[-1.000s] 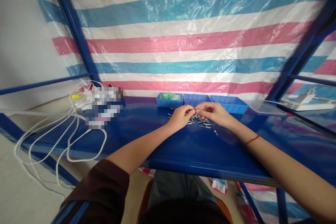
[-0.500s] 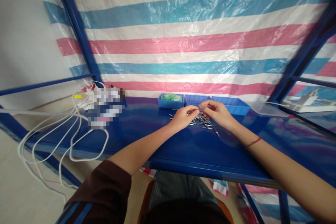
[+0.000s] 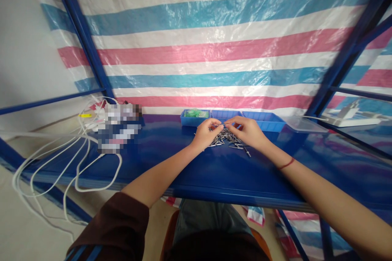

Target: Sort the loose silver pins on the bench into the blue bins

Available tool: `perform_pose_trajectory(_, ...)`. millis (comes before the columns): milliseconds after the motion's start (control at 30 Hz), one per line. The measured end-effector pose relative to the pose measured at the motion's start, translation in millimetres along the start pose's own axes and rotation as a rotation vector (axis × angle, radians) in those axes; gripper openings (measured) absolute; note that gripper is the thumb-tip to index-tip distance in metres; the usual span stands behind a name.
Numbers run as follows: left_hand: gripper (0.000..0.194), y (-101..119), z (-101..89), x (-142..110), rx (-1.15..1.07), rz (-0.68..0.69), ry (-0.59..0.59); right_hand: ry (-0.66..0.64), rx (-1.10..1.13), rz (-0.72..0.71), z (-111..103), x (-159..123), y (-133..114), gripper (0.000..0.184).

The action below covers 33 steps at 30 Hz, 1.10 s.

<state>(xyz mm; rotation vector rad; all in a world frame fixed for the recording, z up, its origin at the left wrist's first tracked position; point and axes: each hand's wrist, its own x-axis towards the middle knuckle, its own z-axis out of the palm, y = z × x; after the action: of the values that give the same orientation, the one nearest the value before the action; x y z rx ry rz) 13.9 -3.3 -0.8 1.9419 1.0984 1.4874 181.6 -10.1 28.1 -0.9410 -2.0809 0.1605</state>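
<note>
Fingers of both hands are bent in toward the thumbs, the two sets of tips close together above a heap of small metal pieces; something thin seems to show between them, but it is too small to tell what it is or which hand pinches it. Nearest of all are the person's grey trousers on an orange-brown chair, with a dark sleeve striped in blue on the left arm. Next is the front of a blue tabletop, both forearms reaching over it, a red cord around the right wrist. Beyond the wrists, the left hand and right hand flank the metal pieces, thin and silvery, which lie tangled on the tabletop under and between them; one loose piece points toward the near edge. Off to the left, white cables loop over the edge, beside a pixelated patch whose contents are hidden. Just behind the hands stand three blue bins in a row: the left bin holds green and whitish stuff, the middle bin is partly covered by the hands, and the right bin is longer, with a clear plastic sheet lying beside it. Farthest back hangs a striped tarpaulin in red, white and blue, between blue metal posts.
</note>
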Motion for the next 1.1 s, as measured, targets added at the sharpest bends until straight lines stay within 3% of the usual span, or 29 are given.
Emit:
perform_pose_trajectory(100, 0.026, -1.2, -0.7, 0.6, 0.017, -0.002, 0.022, -0.057, -0.044, 0.035, 0.3, 2.6, 7.8, 0.027)
perform_pose_trajectory(200, 0.043, -3.2, -0.8, 0.0, 0.091, 0.015, -0.003, 0.006, -0.086, 0.228, -8.2, 5.9, 20.4, 0.028)
perform_pose_trajectory(367, 0.025, -1.3, -3.7, -7.6, 0.47, 0.147, -0.273, 0.267, -0.367, 0.649, -38.6, 10.1, 57.2, 0.03)
perform_pose_trajectory(500, 0.029, 2.8, -4.1, -13.4, 0.69, 0.187, -0.452, 0.245, -0.427, 0.773, -51.1, 8.4, 82.6, 0.036)
perform_pose_trajectory(700, 0.024, 2.4, -4.3, -11.4, 0.708, 0.237, -0.515, 0.141, -0.394, 0.637, -42.1, 6.2, 68.0, 0.042)
perform_pose_trajectory(867, 0.018, 4.4, -4.5, -13.0, 0.686, 0.279, -0.474, 0.0, -0.298, 0.278, -21.9, 4.8, 39.2, 0.04)
perform_pose_trajectory(967, 0.017, 5.2, -3.5, -13.3, 0.646, 0.299, -0.424, -0.153, -0.158, 0.097, -12.4, 2.3, 25.2, 0.037)
perform_pose_trajectory(1100, 0.021, 3.8, -2.7, -8.9, 0.504, 0.31, -0.275, -0.346, 0.12, 0.09, -5.7, -1.0, 12.7, 0.03)
